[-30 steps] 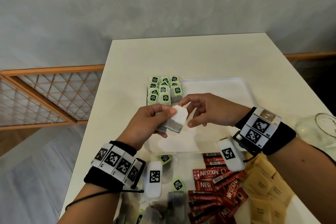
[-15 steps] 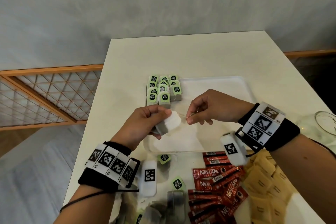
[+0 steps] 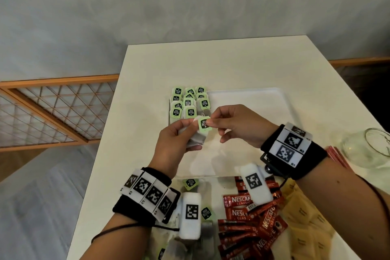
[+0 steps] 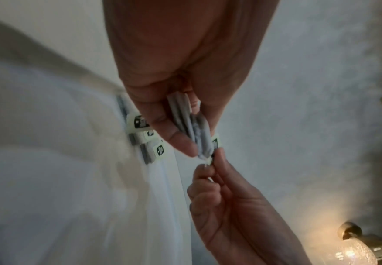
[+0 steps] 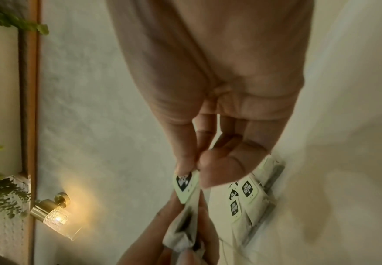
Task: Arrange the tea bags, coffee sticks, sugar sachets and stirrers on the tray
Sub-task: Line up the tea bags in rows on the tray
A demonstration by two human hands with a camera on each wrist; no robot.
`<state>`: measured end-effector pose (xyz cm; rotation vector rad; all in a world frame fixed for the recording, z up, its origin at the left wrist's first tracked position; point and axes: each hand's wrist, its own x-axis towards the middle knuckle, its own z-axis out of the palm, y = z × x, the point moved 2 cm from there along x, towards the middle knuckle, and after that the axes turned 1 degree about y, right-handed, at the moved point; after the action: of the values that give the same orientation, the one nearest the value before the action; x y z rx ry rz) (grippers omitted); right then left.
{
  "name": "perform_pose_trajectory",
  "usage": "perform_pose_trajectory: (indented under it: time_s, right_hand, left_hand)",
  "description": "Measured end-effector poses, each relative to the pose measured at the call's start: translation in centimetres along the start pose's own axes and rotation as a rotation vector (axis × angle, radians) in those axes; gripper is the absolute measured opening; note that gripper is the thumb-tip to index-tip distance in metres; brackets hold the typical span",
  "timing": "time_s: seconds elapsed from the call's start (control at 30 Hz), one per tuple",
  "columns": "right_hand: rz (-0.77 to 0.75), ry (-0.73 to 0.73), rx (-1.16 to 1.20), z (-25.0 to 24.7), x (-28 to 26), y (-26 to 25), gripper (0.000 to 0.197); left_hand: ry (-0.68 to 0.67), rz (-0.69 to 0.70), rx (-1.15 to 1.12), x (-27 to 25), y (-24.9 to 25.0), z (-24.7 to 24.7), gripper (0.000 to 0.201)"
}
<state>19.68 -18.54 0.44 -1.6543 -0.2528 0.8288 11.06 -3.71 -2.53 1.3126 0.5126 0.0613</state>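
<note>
My left hand (image 3: 179, 139) holds a grey-white tea bag (image 3: 197, 138) above the near left part of the white tray (image 3: 280, 112). My right hand (image 3: 223, 124) pinches that bag's green tag (image 3: 204, 124) between thumb and forefinger, right against the bag. In the left wrist view the bag (image 4: 193, 132) sits between my thumb and fingers. The right wrist view shows the tag (image 5: 185, 184) under my fingertips. Several tea bags (image 3: 188, 102) with green tags lie in rows on the tray's far left corner.
Loose tea bags (image 3: 205, 213), red coffee sticks (image 3: 253, 224) and tan sugar sachets (image 3: 304, 217) lie at the table's near edge. A glass jar (image 3: 371, 148) lies at the right with red stirrers (image 3: 337, 156) beside it. A wooden lattice railing (image 3: 52, 110) stands left of the table.
My right hand has brought the green tag up from the string's end and against the bag. Both hands have stayed over the tray's near left part.
</note>
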Motion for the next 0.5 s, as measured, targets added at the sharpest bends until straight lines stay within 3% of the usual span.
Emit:
perform_pose_trajectory:
  time_s: [0.2, 0.37, 0.5]
  right_hand:
    - [0.02, 0.079, 0.062, 0.2, 0.7, 0.6, 0.012]
    - [0.04, 0.059, 0.075, 0.2, 1.0, 0.7, 0.01]
    - [0.054, 0.052, 0.038, -0.7, 1.5, 0.9, 0.016]
  left_hand:
    - [-0.014, -0.016, -0.084, -0.1, -0.9, 0.4, 0.022]
    - [-0.037, 0.018, -0.025, 0.0, -0.5, 0.4, 0.009]
    - [-0.033, 0.062, 0.121, 0.2, 0.4, -0.5, 0.019]
